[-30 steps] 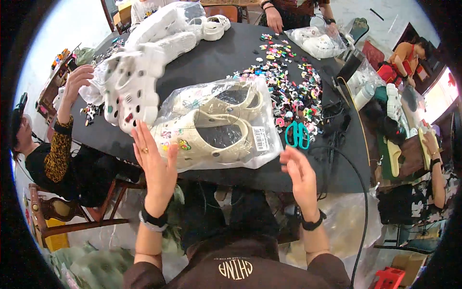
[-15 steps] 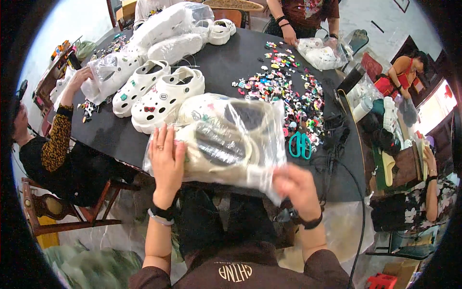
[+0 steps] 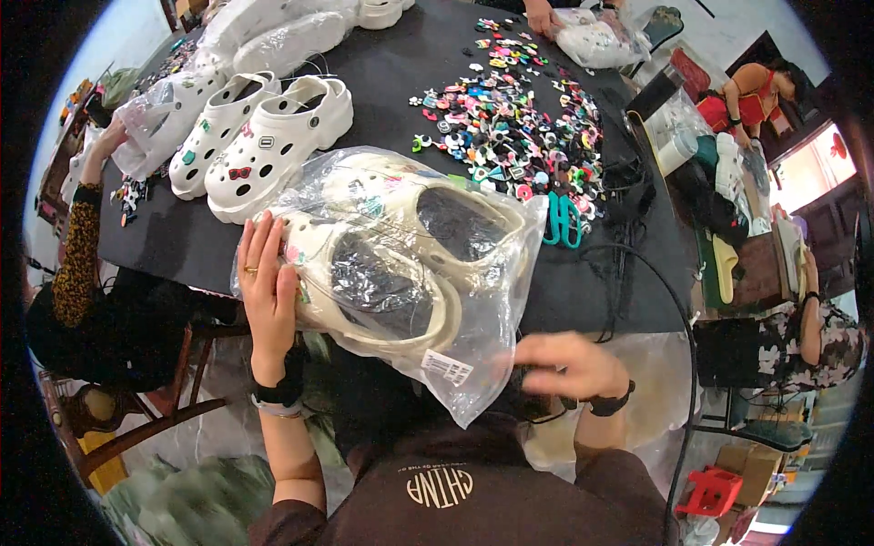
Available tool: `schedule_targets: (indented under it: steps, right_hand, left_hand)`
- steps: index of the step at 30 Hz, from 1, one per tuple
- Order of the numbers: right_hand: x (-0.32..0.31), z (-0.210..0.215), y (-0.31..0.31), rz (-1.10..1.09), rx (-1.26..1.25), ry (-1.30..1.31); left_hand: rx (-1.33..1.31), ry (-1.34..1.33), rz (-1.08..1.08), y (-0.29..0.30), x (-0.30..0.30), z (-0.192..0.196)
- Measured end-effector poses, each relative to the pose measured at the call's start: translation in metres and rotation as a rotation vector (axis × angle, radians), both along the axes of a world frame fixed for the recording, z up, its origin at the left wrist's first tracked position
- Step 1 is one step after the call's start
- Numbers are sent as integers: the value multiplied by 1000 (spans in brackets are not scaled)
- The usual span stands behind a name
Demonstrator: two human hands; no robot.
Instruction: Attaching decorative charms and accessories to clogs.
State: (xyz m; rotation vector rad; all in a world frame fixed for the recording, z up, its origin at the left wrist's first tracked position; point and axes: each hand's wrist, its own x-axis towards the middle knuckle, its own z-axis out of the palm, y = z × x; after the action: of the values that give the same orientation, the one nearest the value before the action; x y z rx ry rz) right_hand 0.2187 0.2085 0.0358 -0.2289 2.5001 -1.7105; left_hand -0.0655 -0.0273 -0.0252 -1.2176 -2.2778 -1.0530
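Observation:
A clear plastic bag (image 3: 496, 332) holds a pair of cream clogs (image 3: 437, 332) with small charms on their toes. The bag lies at the table's near edge, and its flap with a white label hangs over it. My left hand (image 3: 266, 296) rests against the bag's left end by the clog toes, fingers stretched and thumb apart. To the right of the flap is my right hand (image 3: 578, 364), slightly blurred, its fingers extended toward the bag's edge and holding nothing I can see. Just beyond the bag stands a pair of white clogs (image 3: 278, 150) with charms.
Colourful shoe charms (image 3: 510, 118) are heaped on the black table (image 3: 391, 100). Teal-handled scissors (image 3: 563, 221) lie beside them, near a black cable (image 3: 669, 318). More bagged white clogs (image 3: 287, 41) fill the far left. A co-worker's hand (image 3: 109, 141) touches a bag there.
The bag has turned and come nearer, so its labelled flap now hangs over the table edge. My right hand has come away from the bag's corner. The view has shifted.

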Motion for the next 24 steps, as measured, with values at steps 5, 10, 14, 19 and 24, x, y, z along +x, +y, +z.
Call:
schedule_targets:
  steps: [5, 10, 14, 19, 24]
  right_hand:
    - [-1, -8, 5, -670, -118, -56]
    - [-44, -6, -19, -604, 506, 433]
    - [-85, -5, -42, -515, 773, 381]
    - [-117, -22, -39, -564, 943, 67]
    - [-115, -40, -51, -664, 446, 217]
  left_hand:
    - [39, -16, -44, -3, -6, -7]
    - [61, -56, -16, -8, -6, -11]
    - [16, -66, -9, -12, -6, -8]
    - [231, -193, 22, -27, -6, -23]
    - [291, -513, 263, -49, -17, -34]
